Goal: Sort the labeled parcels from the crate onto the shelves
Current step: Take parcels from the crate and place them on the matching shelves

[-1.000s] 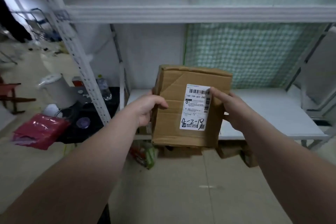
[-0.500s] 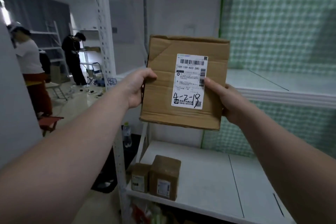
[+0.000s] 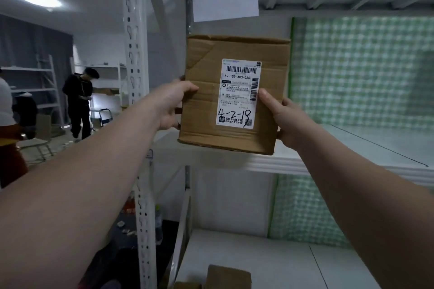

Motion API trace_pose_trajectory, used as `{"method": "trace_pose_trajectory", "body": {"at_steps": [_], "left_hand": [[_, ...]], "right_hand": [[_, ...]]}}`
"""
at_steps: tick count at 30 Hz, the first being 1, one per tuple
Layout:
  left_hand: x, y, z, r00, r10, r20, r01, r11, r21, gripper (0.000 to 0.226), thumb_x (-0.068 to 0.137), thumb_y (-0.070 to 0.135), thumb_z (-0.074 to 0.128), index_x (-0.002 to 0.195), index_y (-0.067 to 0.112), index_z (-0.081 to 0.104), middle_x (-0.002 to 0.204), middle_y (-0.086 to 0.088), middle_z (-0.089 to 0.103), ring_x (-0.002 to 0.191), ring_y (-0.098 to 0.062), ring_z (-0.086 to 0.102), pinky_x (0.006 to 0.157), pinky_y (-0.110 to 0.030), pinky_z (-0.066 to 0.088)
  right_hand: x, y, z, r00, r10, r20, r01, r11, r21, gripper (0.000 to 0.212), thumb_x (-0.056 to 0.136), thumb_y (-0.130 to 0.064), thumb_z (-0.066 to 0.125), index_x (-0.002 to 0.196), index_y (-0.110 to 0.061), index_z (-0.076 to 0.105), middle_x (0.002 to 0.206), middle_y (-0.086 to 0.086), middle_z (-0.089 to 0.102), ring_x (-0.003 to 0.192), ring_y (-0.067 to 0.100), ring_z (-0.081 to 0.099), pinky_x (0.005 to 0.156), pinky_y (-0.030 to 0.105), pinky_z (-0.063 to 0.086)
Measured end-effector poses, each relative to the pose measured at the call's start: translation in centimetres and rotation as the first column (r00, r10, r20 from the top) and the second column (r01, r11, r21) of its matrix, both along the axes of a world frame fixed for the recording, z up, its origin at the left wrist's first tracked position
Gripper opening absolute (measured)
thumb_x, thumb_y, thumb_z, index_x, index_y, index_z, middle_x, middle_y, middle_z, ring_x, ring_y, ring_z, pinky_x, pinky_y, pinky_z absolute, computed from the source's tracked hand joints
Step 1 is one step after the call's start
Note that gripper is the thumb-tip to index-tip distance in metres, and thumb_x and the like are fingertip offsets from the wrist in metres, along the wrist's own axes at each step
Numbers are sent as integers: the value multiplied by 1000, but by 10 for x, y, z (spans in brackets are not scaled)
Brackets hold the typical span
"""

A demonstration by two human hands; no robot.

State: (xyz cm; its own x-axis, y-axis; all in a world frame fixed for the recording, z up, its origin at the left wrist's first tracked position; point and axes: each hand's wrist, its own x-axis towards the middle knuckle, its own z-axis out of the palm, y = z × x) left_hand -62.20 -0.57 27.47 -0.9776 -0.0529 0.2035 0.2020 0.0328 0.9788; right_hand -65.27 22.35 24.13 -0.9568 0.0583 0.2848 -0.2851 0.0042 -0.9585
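Rack (image 3: 305, 164): white, I see mid board's edge running 3 to 5 o'clock.
Parcel (image 3: 204, 110): brown box, ctr of my view, upright, in front of mid board; touching it or not, can't tell.
L hand (image 3: 172, 105): grips parcel's 9 o'clock edge.
R hand (image 3: 286, 122): grips 3 o'clock edge, thumb at label.
Label (image 3: 239, 94): white, facing me.

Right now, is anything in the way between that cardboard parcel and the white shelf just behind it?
Nothing visible. The left hand and right hand hold the parcel at the front edge of the shelf; no object shows on it. The patch directly behind the parcel is hidden.
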Motion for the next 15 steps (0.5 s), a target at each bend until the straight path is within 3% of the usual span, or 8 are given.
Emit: {"method": "trace_pose_trajectory", "body": {"at_steps": [2,5,8,12,15], "left_hand": [[-21,-13,1,999,-30,9,31,999,-11,22,96,27,50,118,28,51,109,-5,58,101,-26,55,81,-55,49],[-52,-33,-3,998,-61,21,61,998,4,21,98,27,48,118,32,49,108,-4,57,100,-25,55,83,-56,47],[-78,-54,-11,997,-67,33,65,997,42,31,98,26,46,128,33,46,109,-3,57,100,-25,54,85,-58,46],[-100,-72,-24,997,-60,56,55,994,91,34,99,24,45,132,32,46,108,-3,57,99,-25,54,77,-54,48],[-110,-81,-33,996,-49,79,40,993,115,34,100,24,44,132,32,48,109,-1,58,100,-24,54,83,-57,47]], "right_hand": [[-21,-14,-1,999,-23,33,23,1000,0,94,69,-63,75,145,-22,37,133,-1,59,115,23,59,100,56,45],[-49,-35,-4,999,-43,31,44,999,-17,70,77,-58,71,132,-23,47,126,-1,63,112,23,60,102,55,44],[-73,-56,-9,998,-53,37,53,998,-18,70,82,-53,69,139,-23,43,126,-1,63,109,21,62,101,52,45],[-93,-77,-14,999,-34,20,34,999,4,61,85,-49,68,136,-24,46,116,-5,64,95,13,62,81,40,50],[-105,-84,-22,999,-25,23,24,999,21,62,84,-50,68,137,-25,46,116,-6,65,96,12,63,76,36,48]]}}
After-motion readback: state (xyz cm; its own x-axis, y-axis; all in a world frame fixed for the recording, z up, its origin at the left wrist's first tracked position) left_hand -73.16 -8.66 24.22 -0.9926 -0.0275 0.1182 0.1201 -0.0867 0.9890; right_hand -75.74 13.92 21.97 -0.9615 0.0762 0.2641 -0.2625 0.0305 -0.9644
